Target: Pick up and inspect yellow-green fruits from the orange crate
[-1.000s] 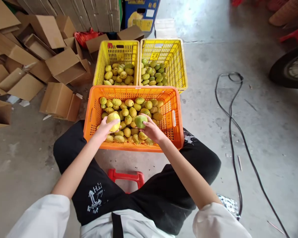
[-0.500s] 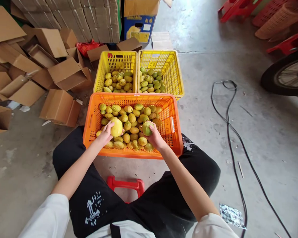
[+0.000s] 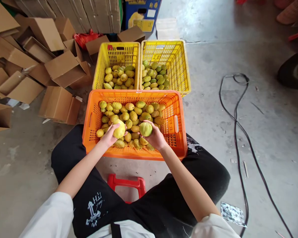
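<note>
My left hand [image 3: 111, 135] is closed round a smooth, rounded yellow fruit [image 3: 119, 129], thumb on its upper side. In my right hand [image 3: 156, 135] is a yellowish-green fruit [image 3: 145, 129] with shallow grooves, its end turned towards the left. Both hands are above the orange crate [image 3: 134, 153], a short gap between them. Inside that crate lie many oval fruits [image 3: 133, 115], yellow to greenish, some with rough or blotchy skin. Their exact kind is not clear. My hands and the two held fruits hide part of the pile.
Behind the orange crate stand two yellow crates, the left one [image 3: 99, 66] with yellowish fruits and the right one [image 3: 178, 66] with greener fruits. Cardboard boxes [image 3: 62, 67] litter the left. A black cable [image 3: 235, 122] lies on the right floor, near a wheel [image 3: 291, 71]. A red stool [image 3: 126, 182] shows between the knees.
The yellow fruit in my left hand has moved to the right, nearer the green one. My right hand has turned its fruit so the grooved end shows. The camera view has shifted slightly.
</note>
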`<state>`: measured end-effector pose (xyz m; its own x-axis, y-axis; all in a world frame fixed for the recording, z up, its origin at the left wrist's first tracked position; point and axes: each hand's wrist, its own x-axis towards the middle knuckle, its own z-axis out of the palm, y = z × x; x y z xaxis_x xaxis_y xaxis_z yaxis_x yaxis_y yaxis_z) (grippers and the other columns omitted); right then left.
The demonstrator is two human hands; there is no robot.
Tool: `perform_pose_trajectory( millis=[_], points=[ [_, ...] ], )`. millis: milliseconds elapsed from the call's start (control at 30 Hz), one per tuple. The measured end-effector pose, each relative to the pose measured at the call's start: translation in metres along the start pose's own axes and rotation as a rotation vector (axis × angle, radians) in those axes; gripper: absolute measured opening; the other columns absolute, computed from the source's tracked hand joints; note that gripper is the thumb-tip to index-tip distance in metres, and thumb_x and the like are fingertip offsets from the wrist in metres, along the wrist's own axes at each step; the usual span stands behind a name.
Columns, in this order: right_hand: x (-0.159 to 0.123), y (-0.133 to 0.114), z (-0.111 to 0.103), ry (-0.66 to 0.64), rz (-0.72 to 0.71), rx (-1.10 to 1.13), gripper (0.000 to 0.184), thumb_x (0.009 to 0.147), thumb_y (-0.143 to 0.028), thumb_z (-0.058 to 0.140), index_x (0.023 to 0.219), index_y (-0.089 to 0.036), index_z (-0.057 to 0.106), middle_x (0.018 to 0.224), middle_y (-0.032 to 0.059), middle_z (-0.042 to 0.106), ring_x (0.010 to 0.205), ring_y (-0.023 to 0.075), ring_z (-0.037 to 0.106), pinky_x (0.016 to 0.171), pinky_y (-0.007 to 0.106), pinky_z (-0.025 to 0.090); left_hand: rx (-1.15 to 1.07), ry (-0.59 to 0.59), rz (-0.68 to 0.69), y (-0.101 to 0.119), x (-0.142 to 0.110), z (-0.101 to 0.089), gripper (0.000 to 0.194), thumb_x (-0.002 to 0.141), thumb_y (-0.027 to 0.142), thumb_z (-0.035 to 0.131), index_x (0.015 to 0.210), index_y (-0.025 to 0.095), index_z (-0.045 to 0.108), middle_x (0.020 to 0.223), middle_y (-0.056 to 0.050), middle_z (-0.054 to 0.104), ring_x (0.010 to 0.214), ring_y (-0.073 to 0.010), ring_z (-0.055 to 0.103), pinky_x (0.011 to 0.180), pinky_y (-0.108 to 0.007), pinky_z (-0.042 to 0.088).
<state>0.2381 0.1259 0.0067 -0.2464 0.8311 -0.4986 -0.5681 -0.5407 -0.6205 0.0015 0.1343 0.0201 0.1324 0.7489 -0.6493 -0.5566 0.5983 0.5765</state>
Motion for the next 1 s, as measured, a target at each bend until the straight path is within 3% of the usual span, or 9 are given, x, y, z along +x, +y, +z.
perform_pose_trajectory(
  millis=[167, 267, 367, 567, 767, 900, 1000],
  points=[
    [-0.001, -0.002, 0.001, 0.048, -0.010, 0.012, 0.046, 0.075, -0.063, 0.081, 0.105, -0.031, 0.067, 0.096, 0.0006, 0.077, 0.092, 0.0250, 0.075, 0.058, 0.029, 0.052, 0.010, 0.068, -0.025, -0.001, 0.006, -0.004, 0.018, 0.087, 0.030, 0.069, 0.103, 0.021, 0.072, 0.098, -0.007, 0.076, 0.104, -0.0244, 0.073, 0.098, -0.037, 0.063],
    [0.001, -0.001, -0.002, 0.074, -0.040, -0.001, 0.049, 0.070, -0.064, 0.086, 0.099, -0.030, 0.067, 0.097, 0.0015, 0.078, 0.093, 0.0254, 0.075, 0.053, 0.028, 0.050, 0.023, 0.027, -0.041, 0.001, 0.004, 0.000, 0.023, 0.093, 0.034, 0.059, 0.107, 0.023, 0.074, 0.100, -0.008, 0.077, 0.108, -0.0263, 0.074, 0.093, -0.038, 0.065],
    [0.006, 0.001, -0.006, 0.100, -0.047, 0.000, 0.048, 0.074, -0.070, 0.080, 0.094, -0.028, 0.068, 0.099, 0.0040, 0.078, 0.098, 0.0278, 0.075, 0.054, 0.031, 0.054, 0.031, 0.004, -0.065, 0.005, 0.001, 0.006, 0.028, 0.094, 0.035, 0.058, 0.116, 0.024, 0.072, 0.103, -0.008, 0.077, 0.109, -0.0276, 0.074, 0.090, -0.041, 0.066],
    [0.015, 0.007, -0.015, 0.177, -0.032, 0.073, 0.045, 0.077, -0.068, 0.077, 0.096, -0.029, 0.067, 0.099, 0.0047, 0.077, 0.105, 0.0317, 0.074, 0.065, 0.039, 0.064, 0.037, 0.067, -0.127, 0.009, 0.000, 0.011, 0.036, 0.090, 0.042, 0.069, 0.116, 0.017, 0.070, 0.103, -0.010, 0.077, 0.104, -0.0289, 0.075, 0.086, -0.042, 0.066],
    [0.014, 0.006, -0.021, 0.179, -0.014, 0.100, 0.040, 0.073, -0.058, 0.083, 0.099, -0.031, 0.067, 0.101, 0.0045, 0.076, 0.110, 0.0334, 0.073, 0.074, 0.046, 0.067, 0.123, -0.002, -0.101, 0.004, 0.000, 0.007, 0.043, 0.075, 0.041, 0.087, 0.105, 0.017, 0.067, 0.092, -0.007, 0.074, 0.100, -0.0283, 0.075, 0.084, -0.039, 0.065],
    [0.010, 0.005, -0.016, 0.200, 0.024, 0.059, 0.048, 0.066, -0.058, 0.088, 0.099, -0.029, 0.068, 0.093, 0.0023, 0.073, 0.099, 0.0305, 0.076, 0.065, 0.040, 0.067, 0.151, -0.023, -0.041, -0.002, 0.000, 0.003, 0.048, 0.061, 0.030, 0.094, 0.097, 0.019, 0.064, 0.090, -0.004, 0.072, 0.099, -0.0265, 0.074, 0.088, -0.040, 0.063],
    [0.008, 0.006, -0.011, 0.254, 0.006, 0.007, 0.051, 0.059, -0.050, 0.095, 0.094, -0.029, 0.064, 0.088, -0.0016, 0.068, 0.089, 0.0252, 0.076, 0.055, 0.030, 0.062, 0.146, 0.002, -0.019, -0.002, 0.001, 0.001, 0.043, 0.062, 0.029, 0.090, 0.096, 0.020, 0.064, 0.090, -0.003, 0.072, 0.102, -0.0258, 0.072, 0.092, -0.040, 0.062]
  ],
)
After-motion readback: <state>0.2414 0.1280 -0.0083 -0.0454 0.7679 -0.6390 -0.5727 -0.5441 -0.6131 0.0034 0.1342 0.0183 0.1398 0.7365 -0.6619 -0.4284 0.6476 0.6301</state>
